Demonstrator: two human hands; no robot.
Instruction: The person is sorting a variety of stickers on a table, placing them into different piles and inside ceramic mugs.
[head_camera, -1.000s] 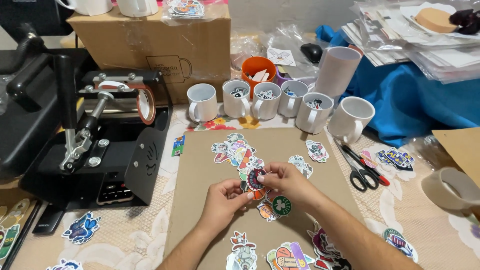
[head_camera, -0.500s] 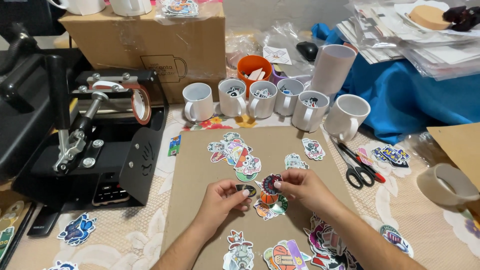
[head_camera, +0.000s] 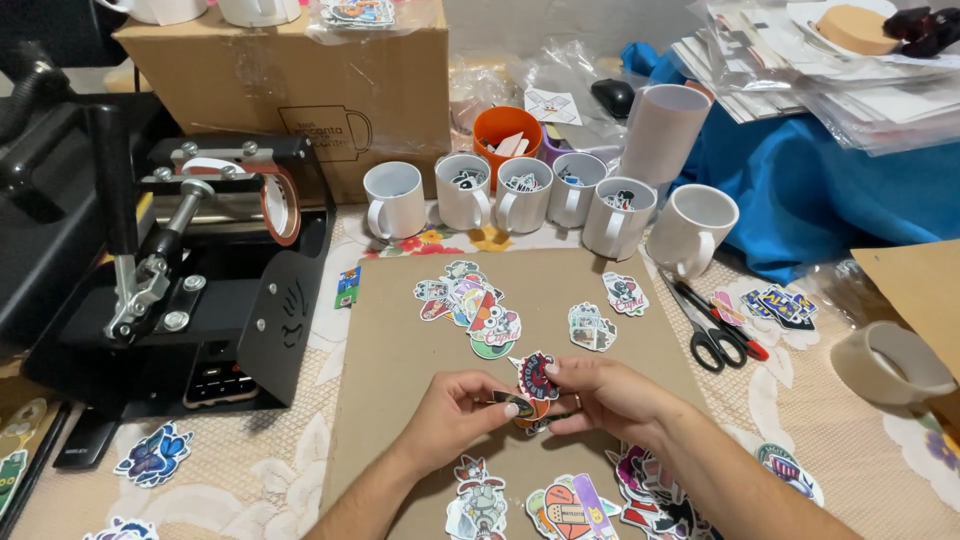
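1. Two hands meet over the brown cardboard sheet (head_camera: 400, 340) in the head view: left hand (head_camera: 458, 408) and right hand (head_camera: 608, 398), fingertips together, both pinching a small stack of stickers (head_camera: 533, 392) between them, just above the sheet's middle.
2. Vs 0.5 s ago: hands sat a bit apart, each on its own sticker; now they've closed in on one bundle, w/ a round red-and-dark sticker on top. My read: loose pieces are being gathered and sorted.
3. Around them: more sticker piles on the sheet, e.g. a cluster (head_camera: 470, 305) farther up, more near the bottom edge.
4. Row of white mugs (head_camera: 523, 192) at the back of the worktop, some w/ stickers inside.
5. Black mug press (head_camera: 190, 270) at left; scissors (head_camera: 712, 325) and tape roll (head_camera: 890, 362) at right, well apart from the hands.
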